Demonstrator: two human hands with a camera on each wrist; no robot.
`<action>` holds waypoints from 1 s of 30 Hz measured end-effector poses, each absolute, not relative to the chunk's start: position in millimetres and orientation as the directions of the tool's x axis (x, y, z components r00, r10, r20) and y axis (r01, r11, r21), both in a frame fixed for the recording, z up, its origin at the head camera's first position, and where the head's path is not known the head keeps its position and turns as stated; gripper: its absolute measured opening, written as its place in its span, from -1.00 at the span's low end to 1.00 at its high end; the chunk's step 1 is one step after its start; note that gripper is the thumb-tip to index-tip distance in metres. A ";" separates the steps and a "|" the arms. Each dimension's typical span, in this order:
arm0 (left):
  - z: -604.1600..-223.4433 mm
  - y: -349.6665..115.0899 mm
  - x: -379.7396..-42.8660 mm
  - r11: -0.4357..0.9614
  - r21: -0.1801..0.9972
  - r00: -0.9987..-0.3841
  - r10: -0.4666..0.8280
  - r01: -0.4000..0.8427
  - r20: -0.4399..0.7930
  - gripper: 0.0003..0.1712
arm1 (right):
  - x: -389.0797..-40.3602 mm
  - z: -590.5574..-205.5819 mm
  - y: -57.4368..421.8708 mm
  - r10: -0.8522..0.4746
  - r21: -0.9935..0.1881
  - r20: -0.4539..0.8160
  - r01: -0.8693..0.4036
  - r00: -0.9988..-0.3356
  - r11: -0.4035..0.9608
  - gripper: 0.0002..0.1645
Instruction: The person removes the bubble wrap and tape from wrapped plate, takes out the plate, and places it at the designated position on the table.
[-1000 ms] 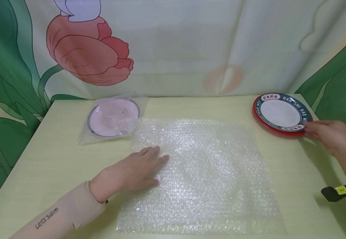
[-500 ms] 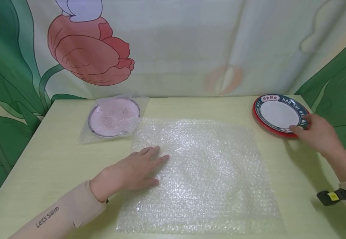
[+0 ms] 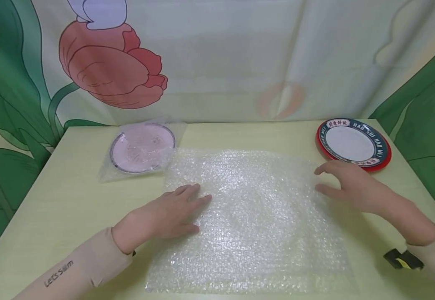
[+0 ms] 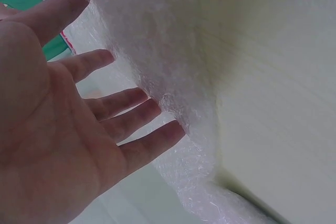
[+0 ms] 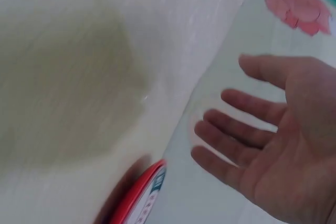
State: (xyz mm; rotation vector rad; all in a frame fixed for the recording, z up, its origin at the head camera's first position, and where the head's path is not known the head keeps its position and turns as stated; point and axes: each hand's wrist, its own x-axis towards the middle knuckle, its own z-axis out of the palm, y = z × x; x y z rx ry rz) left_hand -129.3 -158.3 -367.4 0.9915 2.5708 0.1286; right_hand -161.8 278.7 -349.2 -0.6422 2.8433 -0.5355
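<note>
A sheet of clear bubble wrap [image 3: 255, 225] lies spread over the middle of the table. My left hand [image 3: 164, 214] rests on its left part with fingers spread; in the left wrist view the fingertips [image 4: 176, 129] meet the bubble wrap. Above the sheet's right edge hovers my right hand [image 3: 356, 187], its fingers loosely bent and holding nothing. Just behind that hand, at the back right, sits a white plate with a dark green lettered rim [image 3: 348, 143], stacked on a red plate [image 3: 380, 167]. The right wrist view shows the red plate's edge [image 5: 139, 192] below the hand.
At the back left a pinkish plate with a dark rim [image 3: 142, 148] lies in clear wrapping, which meets the bubble wrap's corner. Behind the table [image 3: 71, 200] hangs a curtain [image 3: 217, 62] printed with flowers and leaves.
My right hand has left the rim of the stacked plates and moved left and toward me, over the bubble wrap's edge. The plates and left hand stay put.
</note>
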 end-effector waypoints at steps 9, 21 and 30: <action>-369.8 -158.1 -129.4 0.741 0.237 -0.685 0.671 0.628 -0.283 -0.15 | -130.3 -351.0 238.6 -0.595 -0.418 -0.225 -0.475 -0.771 0.774 -0.11; -372.5 -159.3 -131.8 0.766 0.236 -0.714 0.642 0.598 -0.279 -0.09 | -125.0 -371.1 226.3 -0.637 -0.386 -0.301 -0.520 -0.710 0.762 0.11; -366.8 -164.8 -135.5 0.789 0.238 -0.730 0.614 0.566 -0.300 -0.16 | -124.6 -376.5 226.5 -0.644 -0.384 -0.318 -0.526 -0.696 0.759 0.07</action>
